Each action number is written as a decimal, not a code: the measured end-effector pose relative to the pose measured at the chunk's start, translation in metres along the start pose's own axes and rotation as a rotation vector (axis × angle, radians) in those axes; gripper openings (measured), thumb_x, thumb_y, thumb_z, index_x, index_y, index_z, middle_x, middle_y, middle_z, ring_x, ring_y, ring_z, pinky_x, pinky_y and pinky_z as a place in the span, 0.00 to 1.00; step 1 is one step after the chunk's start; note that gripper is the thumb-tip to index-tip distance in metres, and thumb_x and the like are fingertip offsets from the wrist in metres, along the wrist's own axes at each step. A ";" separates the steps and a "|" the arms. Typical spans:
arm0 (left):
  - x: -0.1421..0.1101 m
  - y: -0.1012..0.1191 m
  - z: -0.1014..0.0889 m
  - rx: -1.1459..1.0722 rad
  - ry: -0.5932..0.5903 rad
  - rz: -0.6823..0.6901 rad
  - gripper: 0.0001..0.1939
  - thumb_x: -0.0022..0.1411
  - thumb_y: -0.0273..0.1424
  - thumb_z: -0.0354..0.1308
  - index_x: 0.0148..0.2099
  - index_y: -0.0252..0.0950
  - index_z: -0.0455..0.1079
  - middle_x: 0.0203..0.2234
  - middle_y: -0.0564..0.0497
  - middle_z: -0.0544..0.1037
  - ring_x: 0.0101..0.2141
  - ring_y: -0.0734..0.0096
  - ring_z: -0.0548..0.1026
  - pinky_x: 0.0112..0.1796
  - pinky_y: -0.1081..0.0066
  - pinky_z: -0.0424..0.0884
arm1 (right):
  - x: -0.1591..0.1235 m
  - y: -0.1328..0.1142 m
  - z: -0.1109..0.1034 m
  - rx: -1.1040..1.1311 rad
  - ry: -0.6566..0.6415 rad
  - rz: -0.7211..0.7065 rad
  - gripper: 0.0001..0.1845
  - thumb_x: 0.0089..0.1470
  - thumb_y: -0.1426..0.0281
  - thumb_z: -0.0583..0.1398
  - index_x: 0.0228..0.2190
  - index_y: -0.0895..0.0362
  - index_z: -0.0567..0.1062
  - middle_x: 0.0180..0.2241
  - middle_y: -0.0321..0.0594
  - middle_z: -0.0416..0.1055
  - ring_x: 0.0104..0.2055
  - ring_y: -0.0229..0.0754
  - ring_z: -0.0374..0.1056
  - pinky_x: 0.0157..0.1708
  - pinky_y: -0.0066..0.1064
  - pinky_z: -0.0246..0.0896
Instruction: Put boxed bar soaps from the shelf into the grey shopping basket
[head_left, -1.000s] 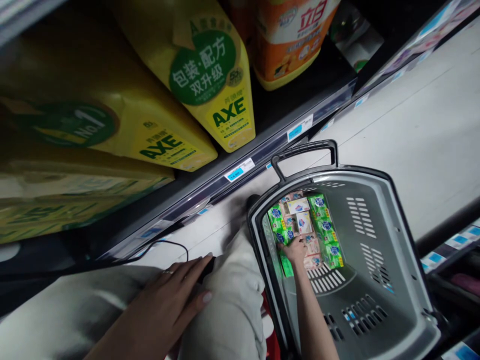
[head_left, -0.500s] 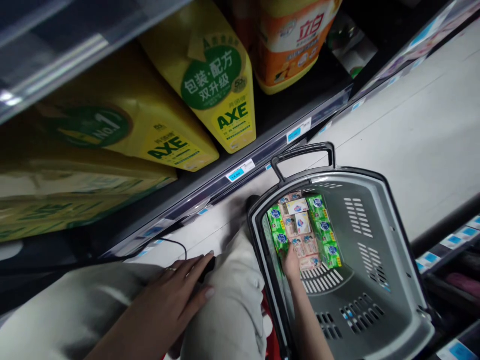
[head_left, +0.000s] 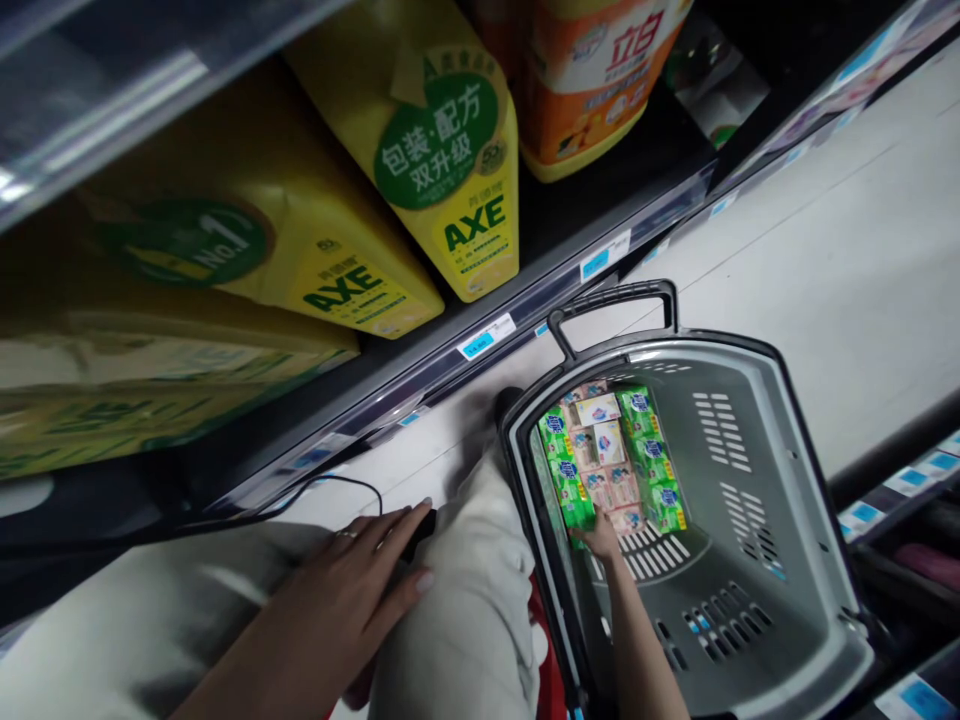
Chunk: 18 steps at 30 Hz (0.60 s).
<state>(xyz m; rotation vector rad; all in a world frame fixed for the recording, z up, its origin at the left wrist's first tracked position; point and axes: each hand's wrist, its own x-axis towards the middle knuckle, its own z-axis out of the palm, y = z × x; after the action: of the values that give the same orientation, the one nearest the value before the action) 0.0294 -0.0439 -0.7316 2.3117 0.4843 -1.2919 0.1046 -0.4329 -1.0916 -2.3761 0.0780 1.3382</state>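
Observation:
Inside a grey shopping basket (head_left: 780,560), my right hand (head_left: 602,540) is at the near end of a green pack (head_left: 576,508) in the left row, touching it with thumb and fingers apart. Pink packs (head_left: 622,485) fill the middle, with two small white boxes (head_left: 606,440) on top. More green packs (head_left: 656,460) line the right side. My left hand (head_left: 367,565) lies across my light trousers (head_left: 465,600), fingers stretched out. Beneath its fingertips a black object (head_left: 418,535) shows partly; its kind is hidden.
Large yellow AXE bottles (head_left: 465,220) and an orange-labelled bottle (head_left: 592,90) stand on a dark shelf (head_left: 547,285) with price tags. A black cable (head_left: 330,478) runs left of my knee. Another shelf edge with tags (head_left: 911,480) is at the right.
My right hand has drawn back slightly toward me, uncovering more of the near green pack on the left. My left hand stays in place. The view has shifted slightly.

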 end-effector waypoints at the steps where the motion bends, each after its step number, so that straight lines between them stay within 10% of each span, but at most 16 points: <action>1: 0.000 0.000 0.000 0.002 -0.001 -0.001 0.29 0.69 0.37 0.38 0.69 0.34 0.54 0.64 0.42 0.61 0.63 0.51 0.61 0.61 0.46 0.59 | -0.001 -0.001 0.002 -0.103 0.002 0.024 0.47 0.35 0.58 0.69 0.54 0.67 0.65 0.50 0.62 0.70 0.51 0.56 0.70 0.49 0.40 0.65; 10: -0.001 0.002 -0.003 0.015 -0.026 -0.034 0.30 0.70 0.37 0.34 0.70 0.33 0.50 0.65 0.45 0.60 0.64 0.54 0.58 0.63 0.49 0.57 | -0.009 -0.021 -0.007 -0.435 0.000 0.205 0.38 0.38 0.60 0.70 0.48 0.62 0.65 0.50 0.57 0.70 0.54 0.63 0.67 0.45 0.45 0.64; 18: 0.000 -0.002 0.003 0.043 0.058 0.031 0.29 0.70 0.37 0.37 0.69 0.34 0.55 0.64 0.44 0.62 0.62 0.51 0.62 0.61 0.46 0.60 | -0.058 -0.031 0.021 -0.635 0.195 -0.100 0.28 0.53 0.68 0.59 0.50 0.73 0.63 0.48 0.68 0.67 0.50 0.61 0.68 0.51 0.42 0.60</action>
<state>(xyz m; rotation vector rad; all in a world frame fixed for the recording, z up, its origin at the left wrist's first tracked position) 0.0258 -0.0436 -0.7331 2.3877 0.4417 -1.2353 0.0636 -0.4057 -1.0429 -2.9750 -0.4721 1.2024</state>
